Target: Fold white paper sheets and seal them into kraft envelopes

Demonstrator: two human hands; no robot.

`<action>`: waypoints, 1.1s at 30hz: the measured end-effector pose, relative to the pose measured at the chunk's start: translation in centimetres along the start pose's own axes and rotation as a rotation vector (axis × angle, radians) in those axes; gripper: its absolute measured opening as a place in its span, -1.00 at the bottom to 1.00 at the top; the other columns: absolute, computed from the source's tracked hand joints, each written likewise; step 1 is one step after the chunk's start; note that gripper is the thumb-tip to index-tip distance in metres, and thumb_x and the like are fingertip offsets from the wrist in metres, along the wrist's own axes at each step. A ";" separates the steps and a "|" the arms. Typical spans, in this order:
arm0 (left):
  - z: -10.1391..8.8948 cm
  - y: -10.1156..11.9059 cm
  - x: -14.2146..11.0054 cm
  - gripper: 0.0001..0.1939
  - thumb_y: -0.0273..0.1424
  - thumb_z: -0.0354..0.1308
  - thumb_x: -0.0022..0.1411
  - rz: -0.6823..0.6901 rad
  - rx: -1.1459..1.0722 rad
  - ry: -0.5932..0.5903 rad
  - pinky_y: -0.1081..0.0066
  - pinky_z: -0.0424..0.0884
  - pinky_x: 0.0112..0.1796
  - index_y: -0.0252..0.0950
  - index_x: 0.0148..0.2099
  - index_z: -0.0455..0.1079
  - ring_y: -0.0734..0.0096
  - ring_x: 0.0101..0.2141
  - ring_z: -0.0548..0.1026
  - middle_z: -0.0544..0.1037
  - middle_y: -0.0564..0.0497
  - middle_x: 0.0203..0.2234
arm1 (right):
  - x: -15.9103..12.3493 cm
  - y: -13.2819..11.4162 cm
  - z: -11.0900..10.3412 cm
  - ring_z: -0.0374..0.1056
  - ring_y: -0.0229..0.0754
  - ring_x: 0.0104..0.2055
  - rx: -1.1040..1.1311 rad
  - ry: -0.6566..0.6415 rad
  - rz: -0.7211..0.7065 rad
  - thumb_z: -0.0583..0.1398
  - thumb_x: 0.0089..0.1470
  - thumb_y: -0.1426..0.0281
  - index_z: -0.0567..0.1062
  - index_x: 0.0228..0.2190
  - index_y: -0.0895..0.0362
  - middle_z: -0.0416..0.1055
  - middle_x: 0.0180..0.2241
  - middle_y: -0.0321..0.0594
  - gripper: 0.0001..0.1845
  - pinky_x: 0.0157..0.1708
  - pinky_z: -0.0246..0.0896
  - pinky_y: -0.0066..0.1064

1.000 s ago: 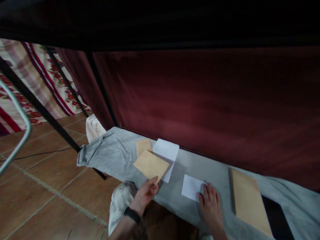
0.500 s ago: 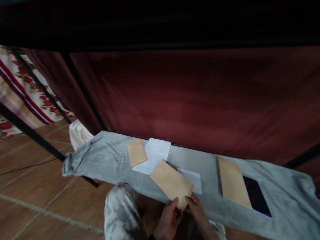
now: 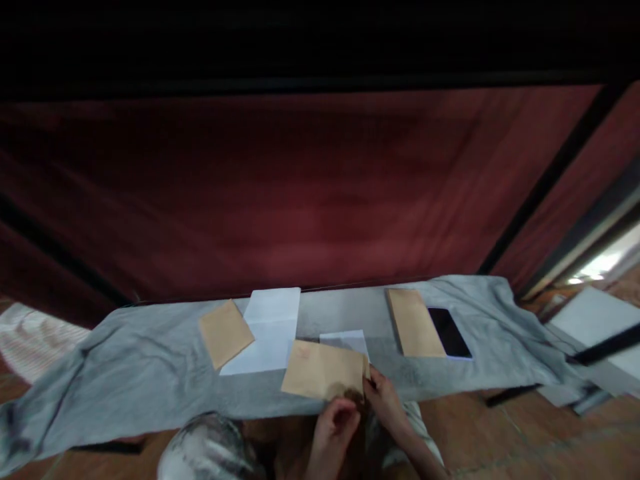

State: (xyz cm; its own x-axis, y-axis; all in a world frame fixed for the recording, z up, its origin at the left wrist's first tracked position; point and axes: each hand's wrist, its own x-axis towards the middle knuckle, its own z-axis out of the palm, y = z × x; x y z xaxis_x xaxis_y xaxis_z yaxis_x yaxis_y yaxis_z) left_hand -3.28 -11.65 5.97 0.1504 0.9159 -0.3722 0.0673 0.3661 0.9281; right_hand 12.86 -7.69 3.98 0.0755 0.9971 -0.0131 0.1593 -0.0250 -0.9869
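Both my hands hold a brown envelope (image 3: 320, 370) above the front edge of a low bench draped in grey cloth (image 3: 140, 360). My left hand (image 3: 333, 427) pinches its lower edge with curled fingers. My right hand (image 3: 384, 397) grips its right end. Behind the envelope lies a small folded white paper (image 3: 345, 341). Further left sit a larger white sheet (image 3: 267, 327) and a smaller brown envelope (image 3: 225, 332).
A long brown envelope (image 3: 414, 322) and a dark phone (image 3: 449, 332) lie at the bench's right. A dark red curtain (image 3: 300, 193) hangs behind. My knee (image 3: 210, 453) is at the bottom. White boards (image 3: 590, 327) lie on the tiled floor at right.
My left hand lifted the brown envelope from the left pile and brought it to the middle; my right hand left the white paper and took its right end. The view swung right.
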 end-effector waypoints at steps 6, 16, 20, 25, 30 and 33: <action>-4.7 2.8 4.2 0.08 -0.35 0.34 -0.14 0.739 1.143 0.083 -0.29 -0.17 0.26 -0.08 0.41 -0.04 -0.20 0.38 -0.14 -0.16 -0.15 0.44 | -0.6 -2.3 -2.2 0.43 -0.09 -0.18 0.033 -0.134 -0.092 0.06 0.07 0.30 0.57 -0.26 0.10 0.55 -0.29 -0.27 -0.68 -0.10 0.33 -0.32; -4.4 2.5 6.3 -0.02 -0.32 0.23 0.04 1.072 1.471 0.063 -0.18 -0.13 0.28 -0.17 0.46 -0.11 -0.11 0.34 0.03 0.04 -0.22 0.38 | -0.1 -1.0 -3.7 0.41 -0.19 -0.29 -0.082 -0.048 -0.021 0.09 0.05 0.41 0.49 -0.32 0.11 0.51 -0.34 -0.29 -0.81 -0.29 0.26 -0.46; -3.5 2.4 6.8 -0.06 -0.33 0.17 0.09 1.068 1.466 0.077 -0.15 -0.17 0.29 -0.18 0.46 -0.12 -0.05 0.31 0.12 0.16 -0.20 0.34 | 1.0 0.1 -4.0 0.45 -0.12 -0.33 -0.223 0.127 0.051 0.10 0.07 0.45 0.46 -0.29 0.09 0.53 -0.37 -0.23 -0.84 -0.35 0.27 -0.40; -2.8 1.9 7.7 -0.06 -0.36 0.15 0.09 1.052 1.468 0.078 -0.16 -0.17 0.28 -0.19 0.46 -0.14 -0.03 0.29 0.17 0.20 -0.23 0.32 | 1.1 0.6 -4.3 0.45 -0.05 -0.21 -0.498 0.275 -0.101 0.09 0.13 0.49 0.43 -0.18 0.10 0.50 -0.27 -0.15 -0.78 -0.19 0.34 -0.25; -2.8 1.5 8.0 -0.05 -0.35 0.15 0.07 1.058 1.470 0.081 -0.16 -0.12 0.27 -0.22 0.46 -0.14 -0.07 0.28 0.18 0.21 -0.25 0.31 | 0.2 -0.5 -4.4 0.43 -0.03 -0.17 -0.770 0.264 -0.159 0.09 0.22 0.48 0.49 -0.24 0.08 0.49 -0.25 -0.12 -0.82 -0.08 0.33 -0.21; -2.9 1.5 7.9 -0.07 -0.35 0.15 0.10 1.074 1.480 0.077 -0.14 -0.09 0.27 -0.20 0.46 -0.14 -0.07 0.29 0.16 0.21 -0.24 0.31 | -0.2 -1.3 -4.5 0.46 -0.09 -0.17 -0.598 0.120 -0.119 0.04 0.21 0.54 0.51 -0.11 0.07 0.53 -0.19 -0.14 -0.67 -0.12 0.33 -0.33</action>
State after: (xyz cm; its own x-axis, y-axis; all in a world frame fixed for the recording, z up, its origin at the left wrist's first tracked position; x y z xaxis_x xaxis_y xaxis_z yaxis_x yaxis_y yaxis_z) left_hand -4.85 -3.37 4.44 0.6737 0.6497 0.3523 0.7058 -0.7069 -0.0460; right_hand 17.08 -8.20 5.98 0.1276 0.9814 0.1435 0.6946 0.0149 -0.7193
